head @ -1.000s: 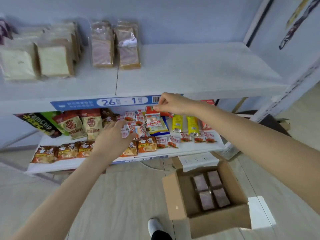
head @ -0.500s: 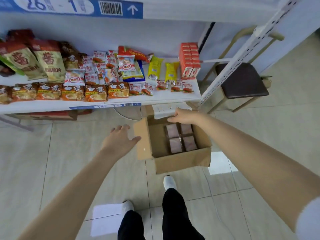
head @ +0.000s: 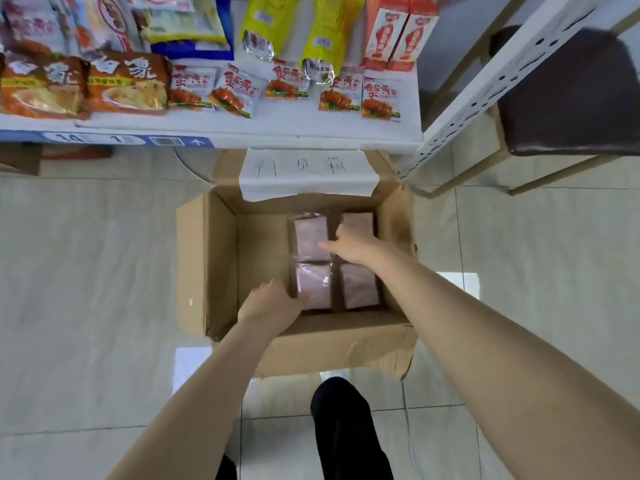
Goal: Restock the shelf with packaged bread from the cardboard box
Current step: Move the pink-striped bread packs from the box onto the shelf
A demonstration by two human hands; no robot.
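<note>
Four bread packs (head: 360, 285) flat in cardboard box (head: 221, 271), long axes toward its far wall. Right hand (head: 353, 244) spread, ungripped, on far-left pack (head: 310, 233); left hand (head: 273, 306) touches near-left pack (head: 313, 282), grip indeterminate.

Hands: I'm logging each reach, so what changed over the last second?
Both hands came down from the shelf into the cardboard box. The left hand now rests on the near-left bread packet; the right hand touches the far-left bread packet. Whether the left grips is unclear. All four packets stayed in the box, unlifted.
</note>
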